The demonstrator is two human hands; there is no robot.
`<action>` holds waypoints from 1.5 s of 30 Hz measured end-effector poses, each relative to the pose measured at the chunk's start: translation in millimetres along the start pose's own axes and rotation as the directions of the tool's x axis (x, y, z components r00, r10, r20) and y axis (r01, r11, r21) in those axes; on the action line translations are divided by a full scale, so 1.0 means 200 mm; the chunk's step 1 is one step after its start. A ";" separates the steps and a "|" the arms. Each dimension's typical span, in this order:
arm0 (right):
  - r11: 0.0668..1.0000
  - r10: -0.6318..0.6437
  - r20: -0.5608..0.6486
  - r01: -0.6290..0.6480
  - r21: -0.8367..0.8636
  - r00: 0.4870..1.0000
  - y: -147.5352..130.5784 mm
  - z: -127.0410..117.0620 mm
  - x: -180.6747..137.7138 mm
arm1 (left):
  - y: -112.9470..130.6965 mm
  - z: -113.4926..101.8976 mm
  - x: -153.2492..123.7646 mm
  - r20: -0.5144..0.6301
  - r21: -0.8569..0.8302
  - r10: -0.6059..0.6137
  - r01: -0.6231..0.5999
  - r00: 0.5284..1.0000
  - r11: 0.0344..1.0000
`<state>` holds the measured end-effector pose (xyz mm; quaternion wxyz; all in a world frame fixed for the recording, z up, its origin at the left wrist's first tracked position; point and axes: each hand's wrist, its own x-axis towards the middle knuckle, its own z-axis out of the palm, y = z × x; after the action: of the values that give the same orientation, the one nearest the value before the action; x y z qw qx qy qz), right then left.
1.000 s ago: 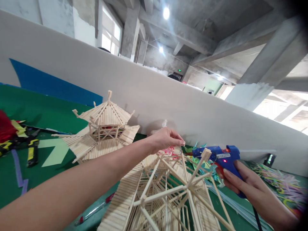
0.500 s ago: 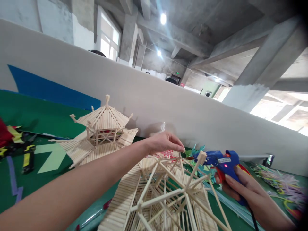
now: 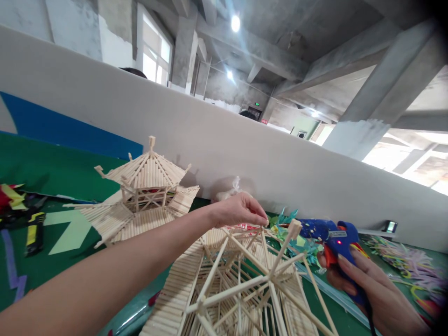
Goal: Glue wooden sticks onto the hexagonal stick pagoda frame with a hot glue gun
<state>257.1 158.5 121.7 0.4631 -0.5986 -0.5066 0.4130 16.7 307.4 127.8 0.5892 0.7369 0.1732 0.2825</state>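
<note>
My left hand (image 3: 241,210) is pinched at the far corner of an unfinished wooden-stick pavilion model (image 3: 238,280). A small pale piece (image 3: 265,222) shows at its fingertips, touching or very near the end of a stick; most of it is hidden by the fingers. In my right hand (image 3: 371,284) is a blue hot glue gun (image 3: 336,235) with its red light lit, the nozzle pointing left just behind the model's upright centre post (image 3: 293,231). Farther left stands a second stick pavilion (image 3: 147,182) with a covered, pointed roof.
A white partition (image 3: 280,172) closes off the back; tops of heads show behind it. A yellow-black utility knife (image 3: 35,231) and pale green paper (image 3: 70,228) lie left. Shredded coloured paper (image 3: 409,266) is heaped right, clear glue sticks (image 3: 336,294) nearer. A plastic bag (image 3: 233,189) sits behind my left hand.
The glue gun has drawn back to the right, its nozzle now farther from my left fingertips. My left hand stays pinched at the same corner. The view has shifted slightly.
</note>
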 end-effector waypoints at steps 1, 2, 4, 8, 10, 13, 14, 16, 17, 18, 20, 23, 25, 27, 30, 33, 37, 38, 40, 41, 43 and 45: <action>1.000 -0.003 -0.007 0.003 -0.014 1.000 0.00 0.00 0.00 | 0.00 0.00 0.00 0.000 0.015 0.006 -0.006 1.000 1.000; 1.000 -0.005 -0.012 0.004 -0.023 1.000 0.00 0.00 0.00 | 0.00 0.00 0.00 -0.002 0.028 0.012 -0.012 1.000 1.000; 1.000 -0.006 -0.015 0.005 -0.031 1.000 0.00 0.00 0.00 | -0.01 -0.01 -0.01 -0.009 0.052 0.024 -0.024 1.000 0.998; 1.000 -0.002 -0.014 0.001 -0.014 1.000 0.00 0.01 0.00 | -0.02 -0.02 -0.01 -0.007 0.082 0.049 -0.049 0.999 0.995; 1.000 0.003 -0.016 -0.003 0.004 1.000 0.00 0.01 0.00 | -0.02 -0.02 -0.01 -0.001 0.090 0.060 -0.059 0.998 0.994; 1.000 0.005 -0.018 -0.005 0.002 1.000 0.00 0.01 -0.01 | -0.02 -0.02 0.00 0.006 0.099 0.070 -0.070 0.998 0.993; 1.000 0.004 -0.019 -0.005 -0.003 1.000 0.00 0.01 -0.01 | -0.02 -0.02 0.00 0.008 0.103 0.071 -0.072 0.997 0.992; 1.000 0.000 -0.016 0.000 -0.010 1.000 0.00 0.01 -0.01 | -0.02 -0.02 0.00 0.014 0.113 0.073 -0.074 0.997 0.991; 1.000 -0.003 -0.015 0.003 -0.014 1.000 -0.01 0.01 -0.01 | -0.02 -0.02 0.00 0.017 0.119 0.073 -0.075 0.997 0.990; 1.000 -0.006 -0.014 0.006 -0.018 1.000 -0.01 0.01 -0.01 | -0.01 -0.02 0.00 0.019 0.125 0.075 -0.077 0.997 0.989; 1.000 -0.013 -0.014 0.013 -0.026 1.000 -0.01 0.01 -0.01 | -0.01 -0.02 -0.01 0.022 0.139 0.081 -0.083 0.996 0.987; 0.999 -0.014 -0.022 0.013 -0.029 1.000 -0.01 0.01 -0.01 | -0.01 -0.02 -0.01 0.023 0.162 0.091 -0.093 0.996 0.982; 1.000 -0.009 -0.021 0.009 -0.023 1.000 0.00 0.00 -0.01 | -0.02 -0.03 0.00 0.022 0.173 0.095 -0.097 0.995 0.980; 1.000 -0.003 -0.015 0.003 -0.016 1.000 0.00 0.00 0.00 | -0.02 -0.03 0.00 0.021 0.181 0.096 -0.099 0.995 0.979; 1.000 0.012 -0.011 -0.012 -0.007 1.000 0.00 0.00 0.00 | -0.02 -0.03 0.00 0.027 0.191 0.097 -0.100 0.995 0.976; 0.999 0.027 -0.008 -0.027 0.018 1.000 0.00 0.01 -0.01 | -0.02 -0.03 0.00 0.031 0.203 0.101 -0.105 0.994 0.974; 0.999 0.034 0.008 -0.035 0.030 0.999 -0.01 0.01 -0.01 | -0.02 -0.03 0.00 0.037 0.220 0.106 -0.111 0.994 0.969; 0.999 0.032 0.011 -0.033 0.025 0.999 -0.01 0.01 -0.01 | -0.02 -0.03 0.00 0.040 0.225 0.107 -0.114 0.993 0.968; 0.999 0.024 0.015 -0.025 0.021 1.000 -0.01 0.01 -0.01 | -0.02 -0.03 0.01 0.046 0.234 0.111 -0.119 0.993 0.965; 0.999 0.020 0.018 -0.021 0.025 1.000 0.00 0.00 -0.01 | -0.02 -0.03 0.01 0.047 0.237 0.114 -0.122 0.992 0.964; 0.999 0.007 0.024 -0.008 0.042 1.000 0.00 0.00 -0.01 | -0.02 -0.04 0.01 0.049 0.242 0.119 -0.127 0.992 0.962; 0.998 0.005 0.026 -0.006 0.059 1.000 0.01 0.00 -0.01 | -0.02 -0.04 0.01 0.053 0.247 0.123 -0.133 0.991 0.960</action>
<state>257.4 157.4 120.3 0.4729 -0.5807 -0.4986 0.4366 14.2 316.2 124.9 0.4752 0.8200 0.1486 0.2824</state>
